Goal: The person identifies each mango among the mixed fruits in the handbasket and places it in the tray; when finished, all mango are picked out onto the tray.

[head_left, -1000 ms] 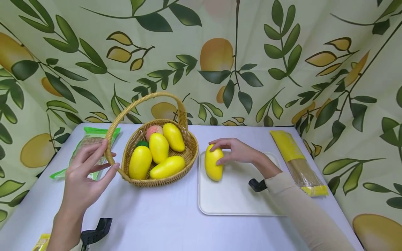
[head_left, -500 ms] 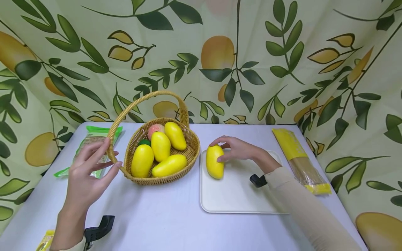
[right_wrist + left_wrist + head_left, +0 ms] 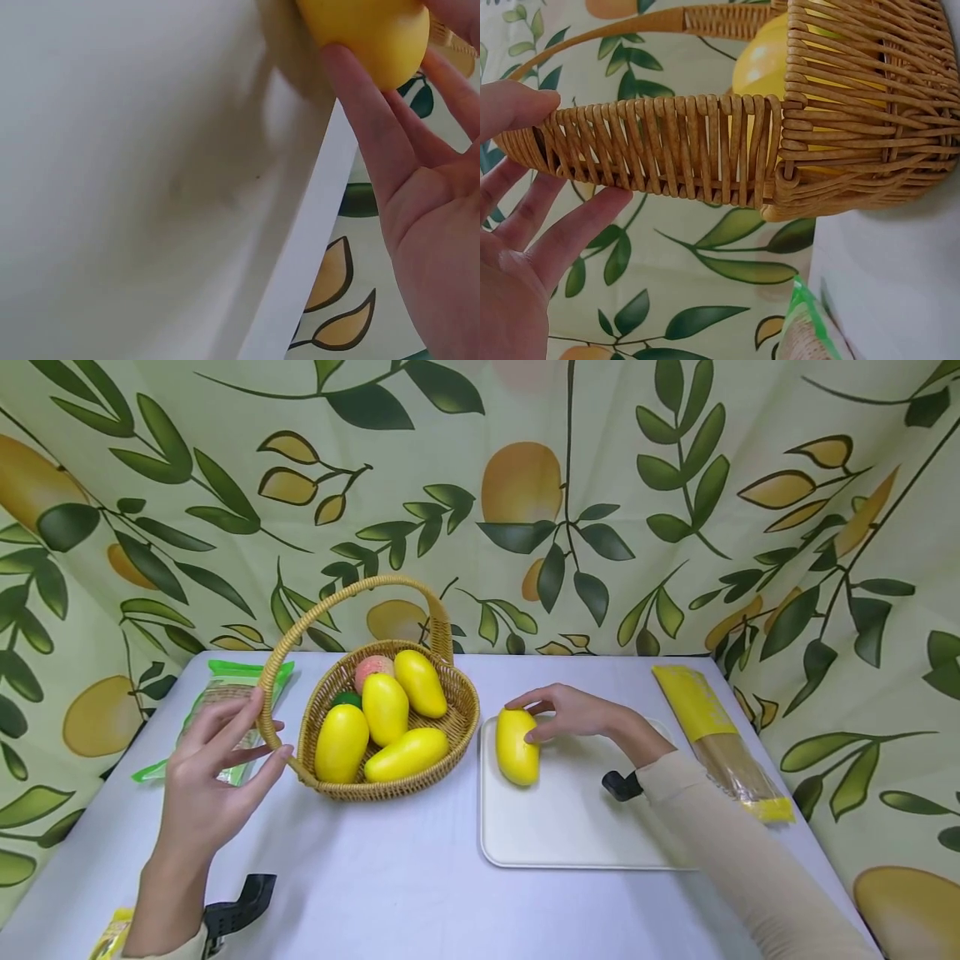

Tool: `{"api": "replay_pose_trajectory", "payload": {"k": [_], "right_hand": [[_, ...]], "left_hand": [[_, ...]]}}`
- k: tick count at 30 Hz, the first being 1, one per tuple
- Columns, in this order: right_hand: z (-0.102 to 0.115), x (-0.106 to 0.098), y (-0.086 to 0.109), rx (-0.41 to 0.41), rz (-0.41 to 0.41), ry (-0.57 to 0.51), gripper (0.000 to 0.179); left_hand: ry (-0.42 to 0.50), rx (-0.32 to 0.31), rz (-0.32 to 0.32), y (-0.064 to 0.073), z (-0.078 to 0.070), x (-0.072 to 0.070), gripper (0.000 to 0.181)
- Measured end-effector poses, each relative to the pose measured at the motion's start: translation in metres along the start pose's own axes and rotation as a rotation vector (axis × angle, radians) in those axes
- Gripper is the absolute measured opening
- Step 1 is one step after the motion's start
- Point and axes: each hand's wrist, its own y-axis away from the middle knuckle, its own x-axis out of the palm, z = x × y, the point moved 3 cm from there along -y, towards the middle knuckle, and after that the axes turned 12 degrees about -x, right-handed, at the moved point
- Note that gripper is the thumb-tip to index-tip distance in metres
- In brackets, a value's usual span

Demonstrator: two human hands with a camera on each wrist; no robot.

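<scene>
My left hand (image 3: pixel 213 777) holds the near side of the wicker basket's arched handle (image 3: pixel 322 610) between thumb and fingers; the left wrist view shows the woven handle (image 3: pixel 667 150) close up. In the basket (image 3: pixel 405 789) lie several yellow mangoes (image 3: pixel 342 745), a pinkish peach (image 3: pixel 373 669) and a mostly hidden green fruit (image 3: pixel 347 698). To the right, my right hand (image 3: pixel 576 712) grips the upper end of another mango (image 3: pixel 516 756), over the left part of a white tray (image 3: pixel 577 827). From the right wrist, fingers curve around this mango (image 3: pixel 375 37).
A green-edged clear packet (image 3: pixel 225 693) lies left of the basket, partly behind my left hand. At the right stands a long yellow packet (image 3: pixel 712 735) beside the tray. A small yellow packet (image 3: pixel 112 935) shows at the bottom left. Patterned cloth (image 3: pixel 480 527) hangs behind the table.
The head view shifts slightly. Both hands keep their holds on the handle and the mango, with hardly any movement.
</scene>
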Motion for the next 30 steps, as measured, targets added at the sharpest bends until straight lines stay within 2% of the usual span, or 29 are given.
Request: {"api": "replay_pose_trajectory", "payload": {"k": [4, 11, 20, 30], "right_hand": [[0.0015, 0.0009, -0.0006, 0.008, 0.004, -0.001, 0.056], [0.0041, 0.0014, -0.0004, 0.025, -0.002, 0.003, 0.057], [0.0016, 0.0017, -0.0004, 0.023, -0.003, 0.002, 0.058], [0.0077, -0.0006, 0.0016, 0.047, 0.012, 0.073, 0.058]], "left_hand": [[0.006, -0.004, -0.001, 0.0001, 0.0001, -0.0005, 0.062], [0.004, -0.001, -0.003, -0.0002, -0.0001, 0.0001, 0.074], [0.002, -0.009, -0.006, -0.0004, 0.0000, 0.0005, 0.076], [-0.006, -0.024, 0.001, -0.0008, 0.0008, 0.0000, 0.084]]}}
